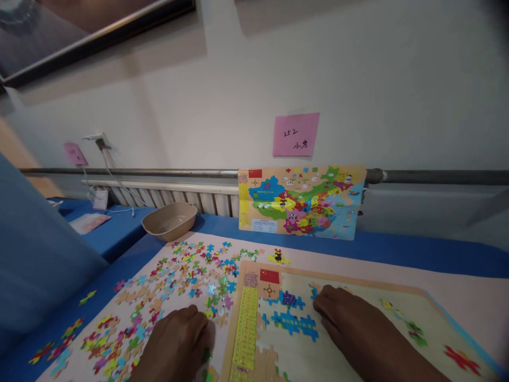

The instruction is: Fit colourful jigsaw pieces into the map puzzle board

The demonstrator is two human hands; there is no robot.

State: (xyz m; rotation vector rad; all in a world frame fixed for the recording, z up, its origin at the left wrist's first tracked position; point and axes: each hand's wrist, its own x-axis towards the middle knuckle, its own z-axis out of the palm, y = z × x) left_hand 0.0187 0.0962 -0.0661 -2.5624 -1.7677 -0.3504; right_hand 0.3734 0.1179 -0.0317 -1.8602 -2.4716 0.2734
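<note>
My right hand (pixel 344 313) is over the puzzle board (pixel 401 287), its fingers closed together at a small blue puzzle piece (pixel 314 291) that shows beside the fingertips. Left of it on the board lie joined blue pieces (pixel 295 323), one cluster with a purple grape picture (pixel 289 299). The board's left side has a finished yellow strip (pixel 244 329) and a red flag (pixel 269 276). My left hand (pixel 177 339) rests with curled fingers beside the loose puzzle pieces (pixel 175 281), left of the board. Whatever its fingers may hold is hidden.
A printed map picture (pixel 274 212) leans against the wall pipe behind the board. A beige bowl (pixel 170 223) stands at the back left. Yellow pieces (pixel 279 258) lie above the board; red pieces (pixel 461 361) lie on its right. Blue cloth (pixel 413 252) edges the table.
</note>
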